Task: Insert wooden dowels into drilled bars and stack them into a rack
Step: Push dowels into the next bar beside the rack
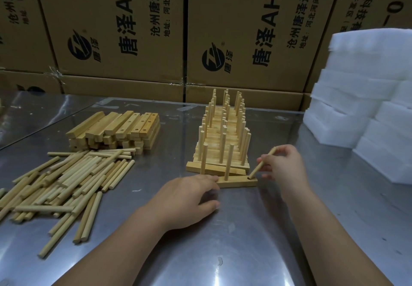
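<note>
On steel table, right hand pinches tilted dowel, tip at right-end hole of bar; left hand fingers straight, together, pressing its left end; rack just behind, loose dowels well apart left.

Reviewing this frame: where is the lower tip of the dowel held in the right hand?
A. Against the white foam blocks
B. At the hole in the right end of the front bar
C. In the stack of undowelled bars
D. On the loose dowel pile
B: the right hand pinches the dowel at a tilt, its lower tip at the right-end hole of the front bar, while the left hand rests on the bar's other end.
</note>
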